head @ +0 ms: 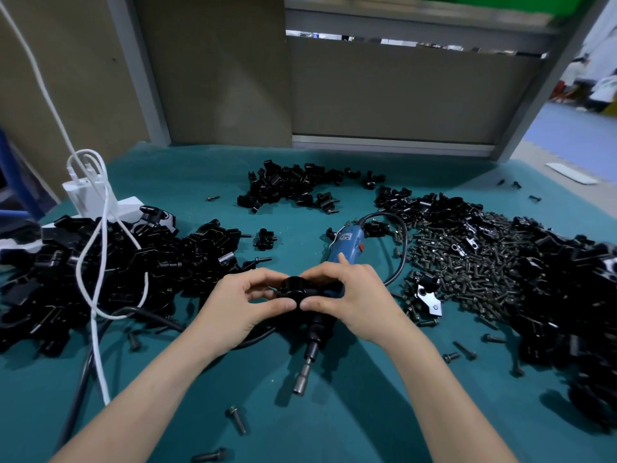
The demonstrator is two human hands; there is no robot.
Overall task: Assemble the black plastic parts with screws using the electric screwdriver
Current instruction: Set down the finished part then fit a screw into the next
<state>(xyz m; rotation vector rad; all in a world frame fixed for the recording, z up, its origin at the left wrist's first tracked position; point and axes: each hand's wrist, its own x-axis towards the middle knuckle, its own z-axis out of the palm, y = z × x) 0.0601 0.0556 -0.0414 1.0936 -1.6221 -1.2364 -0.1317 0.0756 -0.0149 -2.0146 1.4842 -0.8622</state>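
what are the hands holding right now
Left hand: grips the black plastic part with curled fingers and thumb.
Right hand: grips the same part from the other side.

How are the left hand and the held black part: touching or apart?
Touching. The head view shows the left hand pinching the black part between thumb and fingers, with no gap.

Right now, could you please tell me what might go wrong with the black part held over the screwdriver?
The black part, pinched between the left hand and right hand, could slip onto the electric screwdriver lying below. A forearm might brush the loose screw and send it rolling.
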